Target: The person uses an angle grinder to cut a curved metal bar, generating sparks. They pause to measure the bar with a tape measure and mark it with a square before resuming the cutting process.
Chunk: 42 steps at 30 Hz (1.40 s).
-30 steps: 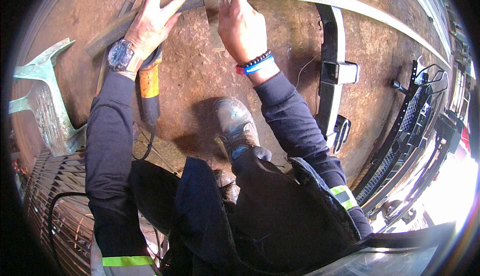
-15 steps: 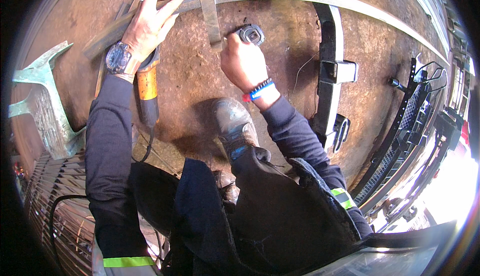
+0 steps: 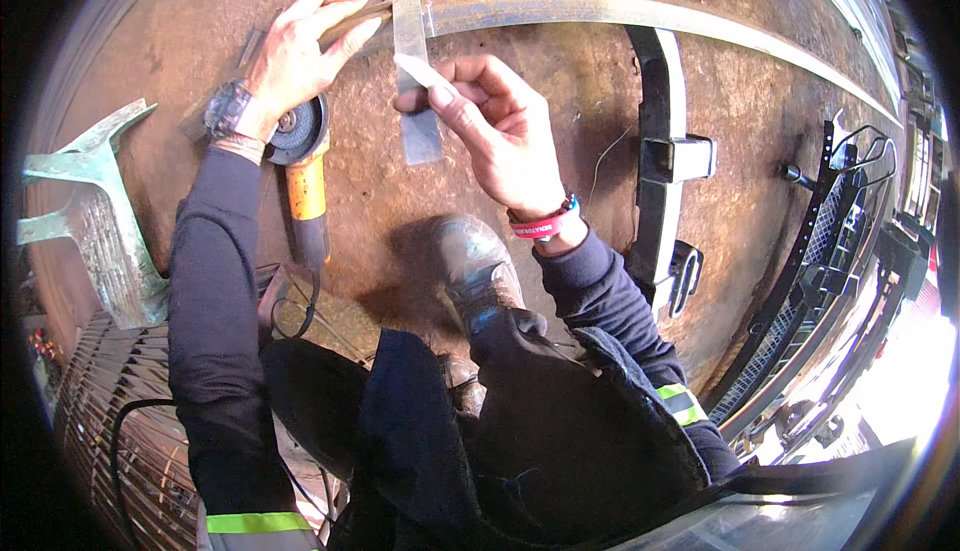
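Observation:
My left hand (image 3: 300, 56) presses the stock of a metal try square (image 3: 408, 26) against a long steel bar (image 3: 560, 6), its thumb and fingers around the edge. The square's blade lies across the bar and sticks out toward me. In my right hand (image 3: 510, 136), a thin white stick of chalk (image 3: 422, 71) is pinched between thumb and finger, its tip over the blade. Below my left wrist, an angle grinder (image 3: 305, 176) with a yellow body lies on the rusty metal surface, its disc partly under the wrist.
A black and silver metal frame piece (image 3: 660, 151) runs beneath the bar on the right. To the left stands a pale green steel beam (image 3: 105, 201). A black grille part (image 3: 800, 281) lies far right. My boot (image 3: 475, 261) rests below my right hand; a cable (image 3: 300, 321) trails from the grinder.
My right hand has turned palm-up and moved over the square's blade, with the chalk now showing. The black round object beside it has gone out of sight. The square's blade appears lower.

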Motion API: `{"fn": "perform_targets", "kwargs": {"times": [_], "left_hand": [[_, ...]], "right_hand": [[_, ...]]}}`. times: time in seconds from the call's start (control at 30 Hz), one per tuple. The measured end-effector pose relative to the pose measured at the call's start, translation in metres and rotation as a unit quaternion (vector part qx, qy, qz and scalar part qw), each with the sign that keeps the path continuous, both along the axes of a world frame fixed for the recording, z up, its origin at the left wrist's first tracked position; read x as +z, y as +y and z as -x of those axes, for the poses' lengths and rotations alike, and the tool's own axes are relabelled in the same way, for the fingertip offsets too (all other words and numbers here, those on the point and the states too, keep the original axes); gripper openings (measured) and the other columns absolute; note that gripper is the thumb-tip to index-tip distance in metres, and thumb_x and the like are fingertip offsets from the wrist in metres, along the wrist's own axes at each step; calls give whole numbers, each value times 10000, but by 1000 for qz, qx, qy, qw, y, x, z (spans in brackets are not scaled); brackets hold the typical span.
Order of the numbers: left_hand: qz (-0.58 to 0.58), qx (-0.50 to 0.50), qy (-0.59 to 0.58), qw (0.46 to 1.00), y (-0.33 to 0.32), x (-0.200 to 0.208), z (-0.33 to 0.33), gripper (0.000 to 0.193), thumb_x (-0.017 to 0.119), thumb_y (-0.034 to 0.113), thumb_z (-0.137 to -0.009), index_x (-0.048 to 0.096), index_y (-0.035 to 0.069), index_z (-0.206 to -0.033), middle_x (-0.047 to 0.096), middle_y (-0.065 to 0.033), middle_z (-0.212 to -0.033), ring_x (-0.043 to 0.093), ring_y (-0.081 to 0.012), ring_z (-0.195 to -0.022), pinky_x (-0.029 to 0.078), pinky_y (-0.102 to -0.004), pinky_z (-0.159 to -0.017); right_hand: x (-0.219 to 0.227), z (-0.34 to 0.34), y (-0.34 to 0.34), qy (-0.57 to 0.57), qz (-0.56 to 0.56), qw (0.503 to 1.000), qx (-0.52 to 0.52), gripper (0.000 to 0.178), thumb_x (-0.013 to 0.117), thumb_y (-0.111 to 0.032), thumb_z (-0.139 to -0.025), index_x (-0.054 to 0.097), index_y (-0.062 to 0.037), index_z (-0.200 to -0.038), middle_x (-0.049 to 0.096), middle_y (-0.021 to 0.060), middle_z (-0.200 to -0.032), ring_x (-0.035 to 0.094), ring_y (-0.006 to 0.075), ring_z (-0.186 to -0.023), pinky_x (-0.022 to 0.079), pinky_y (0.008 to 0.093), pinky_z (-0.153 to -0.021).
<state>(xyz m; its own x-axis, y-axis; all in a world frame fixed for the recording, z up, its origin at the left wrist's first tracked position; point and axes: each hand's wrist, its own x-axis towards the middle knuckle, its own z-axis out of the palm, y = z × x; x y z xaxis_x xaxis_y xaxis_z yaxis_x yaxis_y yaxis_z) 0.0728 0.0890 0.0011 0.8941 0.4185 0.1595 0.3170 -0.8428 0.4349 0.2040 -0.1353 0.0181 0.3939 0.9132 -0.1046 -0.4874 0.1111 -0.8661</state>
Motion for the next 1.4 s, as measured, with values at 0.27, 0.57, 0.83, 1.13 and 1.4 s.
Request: {"fn": "perform_targets", "kwargs": {"times": [0.27, 0.57, 0.83, 1.13, 1.4], "left_hand": [[140, -25, 108, 984, 29, -1, -19, 468, 698, 458, -894, 667, 70, -1153, 678, -135, -1113, 654, -305, -1043, 513, -395, -908], [227, -26, 123, 966, 38, -9, -16, 479, 746, 405, -874, 662, 68, -1205, 690, -98, -1142, 650, -239, -1056, 503, -373, -934], [262, -10, 119, 958, 25, 1, -17, 442, 762, 369, -873, 669, 92, -1205, 701, -75, -1085, 632, -189, -1064, 487, -341, -949], [374, -47, 191, 906, 45, 0, -26, 602, 783, 305, -860, 486, 120, -1350, 536, -32, -1339, 529, -154, -1221, 423, -351, -1048], [254, -34, 146, 956, 32, 0, -22, 577, 790, 356, -845, 555, 125, -1318, 618, -51, -1275, 562, -187, -1194, 439, -370, -1049]], "right_hand": [[5, -18, 36, 81, -52, 995, -38, 38, 530, -106, -1024, 565, -94, -1032, 720, 205, -1090, 664, 149, -963, 488, 256, -819], [6, -26, 31, 89, 5, 996, -26, 98, 499, -126, -1040, 551, -83, -1111, 704, 187, -1157, 675, 178, -1013, 532, 277, -832], [14, -72, 10, 31, -43, 985, -164, 147, 491, -114, -1039, 527, -37, -1159, 679, 247, -1124, 723, 307, -915, 633, 408, -738], [19, -29, 10, -66, -39, 996, -39, 173, 569, -88, -1017, 491, 10, -1136, 680, 131, -1002, 648, 142, -895, 555, 305, -814], [-6, -3, -8, 8, -34, 997, -74, 145, 537, -65, -1025, 468, -17, -1143, 671, 149, -1058, 665, 195, -1020, 569, 360, -886]]}}
